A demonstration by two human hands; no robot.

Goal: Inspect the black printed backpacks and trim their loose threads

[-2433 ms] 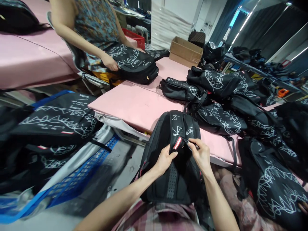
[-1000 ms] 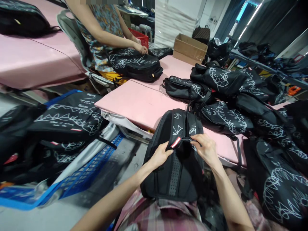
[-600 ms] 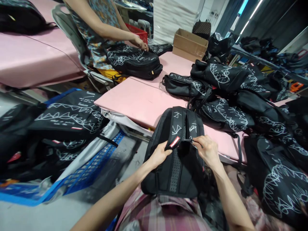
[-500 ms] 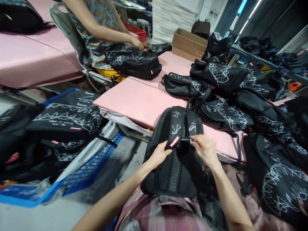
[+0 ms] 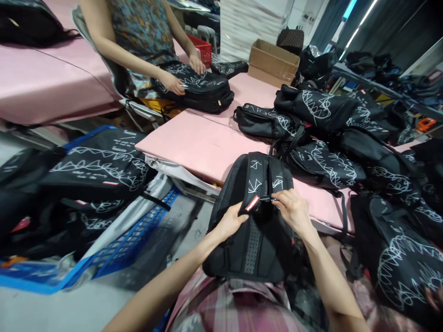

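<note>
A black backpack (image 5: 254, 244) with white scribble print stands upright on my lap, its padded back facing me and its top resting against the pink table (image 5: 204, 145). My left hand (image 5: 230, 221) grips the backpack's top beside a red-and-white label (image 5: 252, 203). My right hand (image 5: 292, 210) is closed in a pinch on a small metal zipper pull (image 5: 272, 199) at the top of the bag.
Several matching black backpacks (image 5: 328, 133) are heaped on the table's right side. More lie in a blue crate (image 5: 114, 249) at my left. Across the table a seated person's hands (image 5: 173, 83) rest on another backpack (image 5: 197, 87). A cardboard box (image 5: 273, 62) stands behind.
My hands have stayed on the backpack's top with only small shifts. The person opposite has moved one hand from the far side of their bag to its near edge.
</note>
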